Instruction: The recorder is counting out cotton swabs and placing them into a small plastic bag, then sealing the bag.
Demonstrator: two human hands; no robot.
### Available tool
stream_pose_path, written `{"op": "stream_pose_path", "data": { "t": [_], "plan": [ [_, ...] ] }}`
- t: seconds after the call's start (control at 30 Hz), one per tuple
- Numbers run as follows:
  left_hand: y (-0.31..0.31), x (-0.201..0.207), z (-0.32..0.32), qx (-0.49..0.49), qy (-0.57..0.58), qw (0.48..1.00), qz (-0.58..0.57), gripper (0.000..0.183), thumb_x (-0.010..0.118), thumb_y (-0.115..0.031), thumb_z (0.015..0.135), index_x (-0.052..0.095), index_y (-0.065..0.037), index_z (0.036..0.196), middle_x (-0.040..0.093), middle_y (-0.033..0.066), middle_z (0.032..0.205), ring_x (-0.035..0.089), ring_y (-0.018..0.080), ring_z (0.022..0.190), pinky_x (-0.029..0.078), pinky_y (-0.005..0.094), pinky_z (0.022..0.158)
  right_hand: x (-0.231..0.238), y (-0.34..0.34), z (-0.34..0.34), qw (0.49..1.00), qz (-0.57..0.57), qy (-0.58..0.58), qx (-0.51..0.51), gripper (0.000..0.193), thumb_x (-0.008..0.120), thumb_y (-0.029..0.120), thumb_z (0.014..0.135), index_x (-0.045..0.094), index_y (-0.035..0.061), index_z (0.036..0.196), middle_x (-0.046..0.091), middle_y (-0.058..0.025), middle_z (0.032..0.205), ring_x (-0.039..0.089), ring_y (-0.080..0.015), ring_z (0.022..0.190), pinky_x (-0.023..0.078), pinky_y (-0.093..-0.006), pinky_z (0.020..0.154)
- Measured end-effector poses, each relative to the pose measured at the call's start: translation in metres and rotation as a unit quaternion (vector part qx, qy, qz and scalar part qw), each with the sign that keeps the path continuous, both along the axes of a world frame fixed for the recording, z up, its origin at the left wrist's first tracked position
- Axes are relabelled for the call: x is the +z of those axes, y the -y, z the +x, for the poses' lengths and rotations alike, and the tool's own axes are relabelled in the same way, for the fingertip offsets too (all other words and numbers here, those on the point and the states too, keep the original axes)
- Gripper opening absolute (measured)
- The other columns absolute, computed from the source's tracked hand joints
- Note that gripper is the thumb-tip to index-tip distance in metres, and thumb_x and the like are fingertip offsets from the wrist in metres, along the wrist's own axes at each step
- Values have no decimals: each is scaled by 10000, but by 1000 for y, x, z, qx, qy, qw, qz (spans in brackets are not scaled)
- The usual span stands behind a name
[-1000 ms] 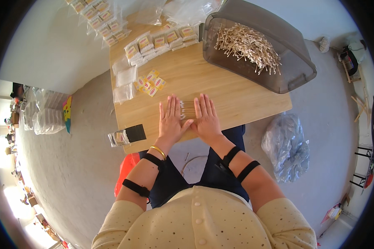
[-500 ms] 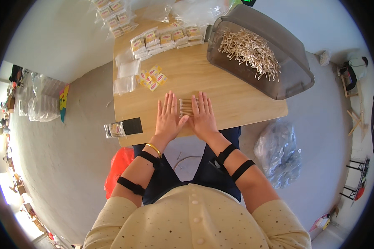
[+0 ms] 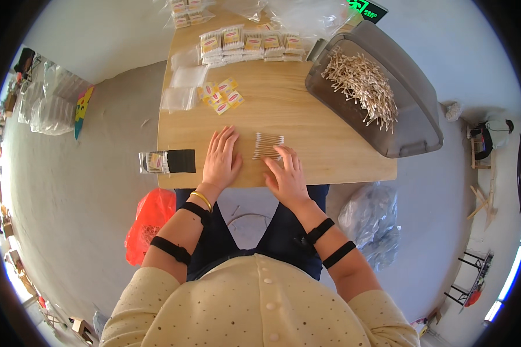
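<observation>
Cotton swabs [image 3: 266, 147]: loose row near the middle front of the wooden surface [image 3: 336, 153], lying side by side between the two hands. Going left to right on my feed.

Far left, I have stacked clear plastic packages [image 3: 52, 107] and a yellow panel [image 3: 83, 113] beside them. Red plastic bag [image 3: 149, 225] below the near left corner. At the left edge, a filled packet [image 3: 155, 162] sticks out past the edge, touching a black pad [image 3: 182, 161]. Farther back, clear empty sleeves [image 3: 188, 76], then a loose pile of yellow-and-white labels [image 3: 221, 95].

Left grip [image 3: 220, 159] rests palm down on the wood, fingers extended, released, grasping nothing; it's apart from the swabs. Behind, I see a row of filled packs [image 3: 253, 45], stacked along the back.

Right grip [image 3: 286, 176] has its fingers loosely bent and spread, not clenched; fingertips over the near right part of the swab row. Can't tell how firmly they press.

Farther right, a grey bin [image 3: 425, 118] holds a heap of loose swabs [image 3: 362, 87]. Crumpled translucent bag [image 3: 370, 222] below the surface's right front edge.
</observation>
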State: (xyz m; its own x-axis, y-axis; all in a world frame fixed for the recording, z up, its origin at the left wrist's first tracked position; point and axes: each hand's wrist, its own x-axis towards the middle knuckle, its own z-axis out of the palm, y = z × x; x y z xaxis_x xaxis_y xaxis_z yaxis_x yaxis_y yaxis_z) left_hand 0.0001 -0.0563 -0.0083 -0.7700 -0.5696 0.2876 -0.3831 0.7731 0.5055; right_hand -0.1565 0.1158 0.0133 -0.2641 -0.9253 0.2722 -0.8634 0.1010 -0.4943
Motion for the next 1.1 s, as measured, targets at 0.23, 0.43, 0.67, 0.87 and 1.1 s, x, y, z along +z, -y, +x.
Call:
{"op": "stream_pose_path", "data": {
  "t": [0.23, 0.43, 0.67, 0.87, 1.1],
  "plan": [
    [0, 1, 1, 4, 1, 1000, 5, 508, 664, -89, 846, 548, -20, 1336, 507, 156, 1504, 438, 335, 1451, 293, 496, 1264, 1, 7, 0, 1000, -10, 9, -10, 385, 733, 129, 824, 673, 72, 1200, 482, -184, 1414, 439, -429, 1374, 387, -554, 1144],
    [1, 1, 0, 5, -2, 1000, 3, 510, 663, -96, 852, 549, -17, 1343, 509, 154, 1505, 437, 332, 1453, 294, 494, 1264, -1, 12, -4, 1000, -3, -9, -9, 324, 723, 133, 841, 691, 60, 1155, 503, -186, 1388, 442, -430, 1369, 395, -546, 1128],
    [1, -1, 1, 4, -7, 1000, 5, 496, 659, -103, 856, 558, -17, 1334, 506, 155, 1509, 435, 332, 1455, 294, 493, 1262, -4, 22, -12, 1000, -10, -5, -28, 284, 717, 125, 856, 696, 59, 1132, 529, -180, 1355, 451, -431, 1365, 412, -546, 1086],
    [0, 1, 2, 3, -3, 1000, 13, 481, 655, -116, 861, 562, -15, 1322, 501, 153, 1515, 425, 332, 1460, 287, 491, 1265, -4, 25, -11, 999, -7, 3, -34, 264, 719, 103, 848, 696, 59, 1107, 543, -165, 1328, 464, -418, 1352, 417, -548, 1077],
    [0, 2, 2, 1, -11, 1000, 20, 478, 651, -113, 864, 561, -17, 1323, 500, 153, 1517, 419, 331, 1464, 281, 490, 1268, -3, 35, -16, 998, 10, -3, -59, 212, 708, 87, 865, 703, 76, 1077, 553, -137, 1290, 496, -395, 1336, 433, -525, 1065]
  ]
}}
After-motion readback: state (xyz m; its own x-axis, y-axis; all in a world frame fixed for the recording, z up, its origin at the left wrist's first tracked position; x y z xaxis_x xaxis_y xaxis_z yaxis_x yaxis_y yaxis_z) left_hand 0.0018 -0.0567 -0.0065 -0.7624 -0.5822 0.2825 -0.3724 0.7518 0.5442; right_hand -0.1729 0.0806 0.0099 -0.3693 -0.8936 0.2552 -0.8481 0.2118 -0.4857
